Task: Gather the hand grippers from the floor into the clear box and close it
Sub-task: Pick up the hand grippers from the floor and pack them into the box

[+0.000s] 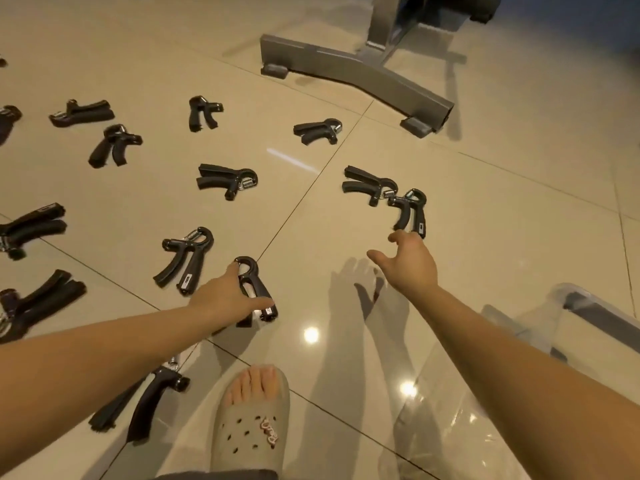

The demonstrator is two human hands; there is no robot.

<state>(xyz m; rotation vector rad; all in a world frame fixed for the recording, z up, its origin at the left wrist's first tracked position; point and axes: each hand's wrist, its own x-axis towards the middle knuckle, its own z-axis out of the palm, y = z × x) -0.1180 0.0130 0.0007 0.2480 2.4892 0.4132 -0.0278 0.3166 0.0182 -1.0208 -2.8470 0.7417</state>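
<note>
Many hand grippers (pixel 227 181) lie scattered on the floor (pixel 491 209); the clear box (pixel 568 296) sits at right, contents unclear. Left grip (pixel 221 299) clasps the near gripper (pixel 254 282); right grip (pixel 410 265), fingers spread, hovers at the farther gripper (pixel 410 211).

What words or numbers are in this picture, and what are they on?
Nothing here can be read clearly.
Pink charm on the grey clog: maybe curly letters, too blurred to read.
Small label on the nearer hand gripper, at the left hand: too small to read.
Small tag on the farther hand gripper, at the right hand: too small to read.
</note>
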